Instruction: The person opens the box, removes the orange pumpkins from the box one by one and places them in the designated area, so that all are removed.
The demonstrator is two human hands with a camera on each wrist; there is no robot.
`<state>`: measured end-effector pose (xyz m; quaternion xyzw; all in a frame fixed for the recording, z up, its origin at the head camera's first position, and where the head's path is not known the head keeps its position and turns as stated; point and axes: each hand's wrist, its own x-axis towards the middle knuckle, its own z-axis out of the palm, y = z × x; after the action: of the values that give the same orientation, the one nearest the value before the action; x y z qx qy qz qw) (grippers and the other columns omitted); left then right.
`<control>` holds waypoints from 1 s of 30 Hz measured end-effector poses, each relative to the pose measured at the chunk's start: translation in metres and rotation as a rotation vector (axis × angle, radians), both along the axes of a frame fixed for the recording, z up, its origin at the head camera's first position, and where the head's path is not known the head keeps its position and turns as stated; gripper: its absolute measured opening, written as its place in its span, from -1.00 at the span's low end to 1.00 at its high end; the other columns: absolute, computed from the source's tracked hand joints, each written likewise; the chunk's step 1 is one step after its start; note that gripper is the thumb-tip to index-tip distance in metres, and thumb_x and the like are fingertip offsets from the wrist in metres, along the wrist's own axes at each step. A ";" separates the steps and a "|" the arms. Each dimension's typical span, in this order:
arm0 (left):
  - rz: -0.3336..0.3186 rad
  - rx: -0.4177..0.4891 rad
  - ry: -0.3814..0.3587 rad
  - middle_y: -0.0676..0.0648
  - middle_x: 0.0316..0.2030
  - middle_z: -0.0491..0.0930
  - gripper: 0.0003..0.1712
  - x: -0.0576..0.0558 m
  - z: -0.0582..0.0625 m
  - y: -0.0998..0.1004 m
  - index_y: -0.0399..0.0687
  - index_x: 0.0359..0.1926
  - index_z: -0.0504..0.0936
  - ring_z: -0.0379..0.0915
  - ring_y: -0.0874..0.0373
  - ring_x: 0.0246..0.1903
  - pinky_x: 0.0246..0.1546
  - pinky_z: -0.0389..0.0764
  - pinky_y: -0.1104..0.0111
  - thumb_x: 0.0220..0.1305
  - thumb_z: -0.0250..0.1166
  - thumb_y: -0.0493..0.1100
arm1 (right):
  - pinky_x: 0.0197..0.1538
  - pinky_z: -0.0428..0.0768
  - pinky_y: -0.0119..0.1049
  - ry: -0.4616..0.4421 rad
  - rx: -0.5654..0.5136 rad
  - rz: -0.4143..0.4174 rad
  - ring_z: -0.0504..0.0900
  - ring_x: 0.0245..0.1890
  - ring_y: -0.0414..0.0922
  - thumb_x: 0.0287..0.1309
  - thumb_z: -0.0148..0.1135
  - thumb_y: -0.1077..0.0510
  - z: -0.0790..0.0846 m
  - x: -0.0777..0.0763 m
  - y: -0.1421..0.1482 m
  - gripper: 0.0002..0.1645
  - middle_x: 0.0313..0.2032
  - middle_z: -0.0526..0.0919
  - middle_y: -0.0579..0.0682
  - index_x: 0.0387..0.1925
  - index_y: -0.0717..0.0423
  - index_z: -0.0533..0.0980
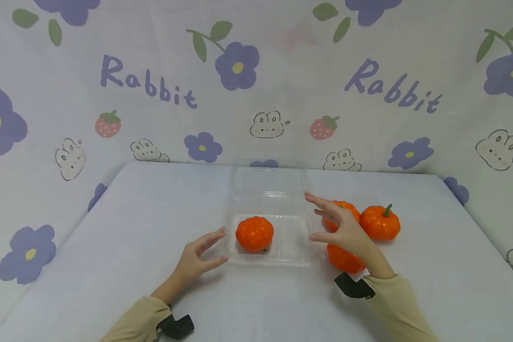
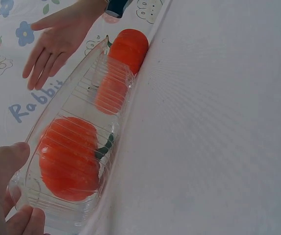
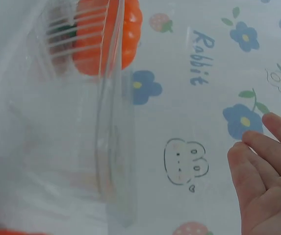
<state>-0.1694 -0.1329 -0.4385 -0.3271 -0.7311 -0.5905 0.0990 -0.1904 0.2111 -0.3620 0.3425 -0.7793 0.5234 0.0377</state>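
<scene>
A clear plastic clamshell box (image 1: 290,261) lies with its lid (image 1: 268,181) folded back behind it. One small orange pumpkin (image 1: 254,233) sits in the left part of its base. My left hand (image 1: 192,259) is at the box's left edge, thumb and fingers spread apart, tips at the rim; whether they press on it I cannot tell. On the other side my right hand (image 1: 346,232) hovers with fingers extended, holding nothing. Beneath and beside it are three more pumpkins, a front one (image 1: 346,259), a back one (image 1: 345,209) partly hidden by the hand, and a right one (image 1: 380,224) with a green stem.
A white cloth covers the table (image 1: 154,199). Behind it hangs a printed curtain (image 1: 154,47) with flowers and rabbits. Dark bands are on both wrists, over beige sleeves (image 1: 138,320).
</scene>
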 end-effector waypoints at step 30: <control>-0.007 0.002 0.016 -0.53 -0.01 0.32 -0.44 -0.001 0.000 0.000 -0.62 -0.05 0.38 0.27 -0.26 0.03 0.08 0.30 0.30 -0.19 0.33 -0.60 | 0.11 0.29 0.01 0.137 0.001 0.109 0.21 0.17 0.17 -0.30 0.36 0.51 0.016 0.007 -0.061 -0.18 0.18 0.20 0.37 0.11 0.51 0.23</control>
<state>-0.1704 -0.1327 -0.4381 -0.3342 -0.7285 -0.5891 0.1030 -0.1836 0.1500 -0.3465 0.4196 -0.7554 0.4994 0.0622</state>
